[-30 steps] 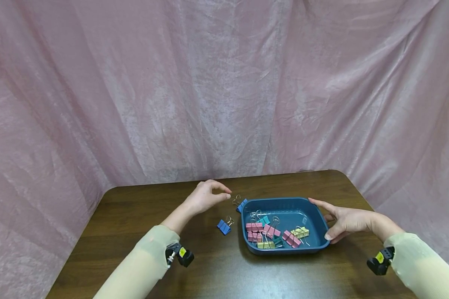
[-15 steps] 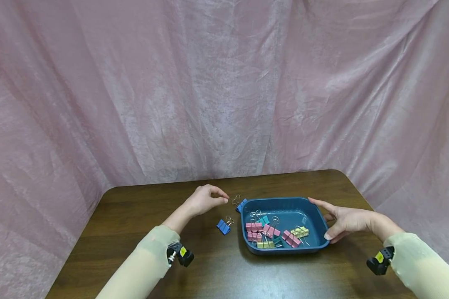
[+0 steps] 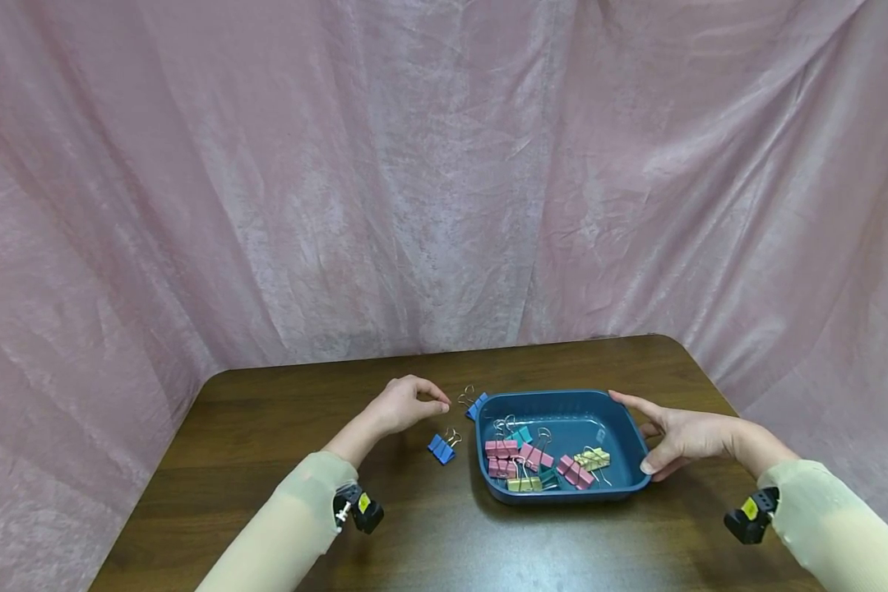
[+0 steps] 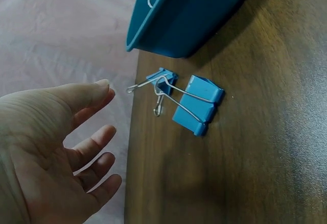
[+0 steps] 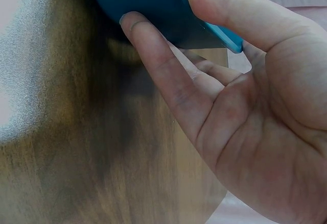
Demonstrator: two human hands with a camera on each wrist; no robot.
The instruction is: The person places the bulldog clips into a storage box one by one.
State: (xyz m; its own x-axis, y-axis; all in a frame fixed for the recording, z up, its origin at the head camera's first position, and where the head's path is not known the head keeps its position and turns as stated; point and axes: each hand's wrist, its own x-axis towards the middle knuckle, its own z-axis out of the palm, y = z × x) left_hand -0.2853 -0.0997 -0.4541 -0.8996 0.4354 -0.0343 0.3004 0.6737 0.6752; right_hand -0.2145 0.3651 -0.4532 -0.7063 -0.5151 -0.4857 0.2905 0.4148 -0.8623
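My left hand (image 3: pixel 405 404) hovers above the table with thumb and index finger a little apart and nothing held. Two blue binder clips lie on the wood close by: the nearer clip (image 3: pixel 441 450), large in the left wrist view (image 4: pixel 196 104), and the farther clip (image 3: pixel 477 407), against the tray's left end. With my right hand (image 3: pixel 684 437) I hold the right end of a dark blue tray (image 3: pixel 562 496). In the right wrist view its thumb (image 5: pixel 219 2) lies on the rim and other fingers rest against the outer wall.
Inside the tray are several binder clips: pink clips (image 3: pixel 535 457), yellow clips (image 3: pixel 592 459), and teal ones (image 3: pixel 519 437). The brown wooden table (image 3: pixel 281 460) has its far edge before a pink curtain (image 3: pixel 414 181).
My left hand has come down and slightly nearer, toward the blue binder clips. The right hand and the tray have hardly moved.
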